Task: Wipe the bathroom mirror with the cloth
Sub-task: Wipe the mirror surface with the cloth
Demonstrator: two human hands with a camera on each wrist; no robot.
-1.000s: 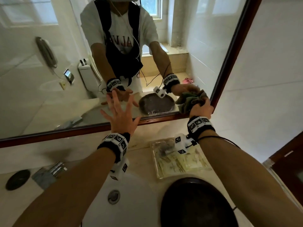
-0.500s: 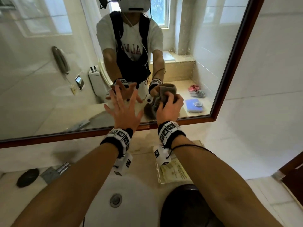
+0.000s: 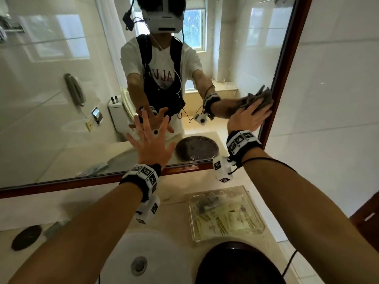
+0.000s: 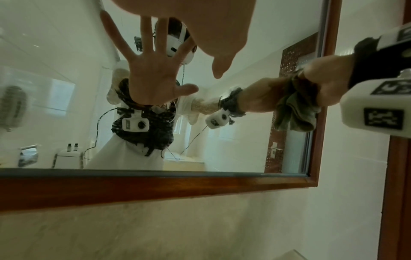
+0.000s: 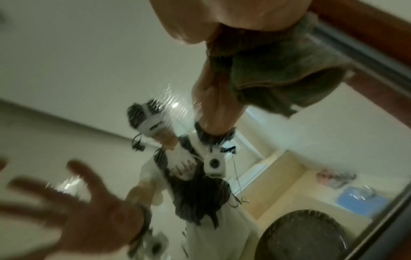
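The mirror (image 3: 61, 95) has a brown wooden frame (image 3: 285, 64) and shows my reflection. My left hand (image 3: 151, 138) lies flat on the lower glass with fingers spread, holding nothing; its palm (image 4: 200, 21) fills the top of the left wrist view. My right hand (image 3: 248, 117) holds a bunched grey-green cloth (image 3: 265, 98) against the glass, right beside the frame's right side. In the wrist views the cloth (image 4: 295, 109) (image 5: 278, 70) is wadded under my right hand (image 4: 324, 82) (image 5: 233, 14), touching the mirror (image 4: 233, 140) at its edge.
Under the mirror is a beige counter with a white basin (image 3: 160, 251), a dark round bowl (image 3: 235, 265), a clear tray (image 3: 256, 228) of small toiletries, a chrome tap (image 3: 55, 228) and a black disc (image 3: 26, 237). White tiled wall (image 3: 338, 99) and a brown door (image 3: 367, 218) stand to the right.
My right hand swept the cloth from the lower right corner left toward my left hand, then back right and higher to the frame's side. The left hand stayed flat on the glass.
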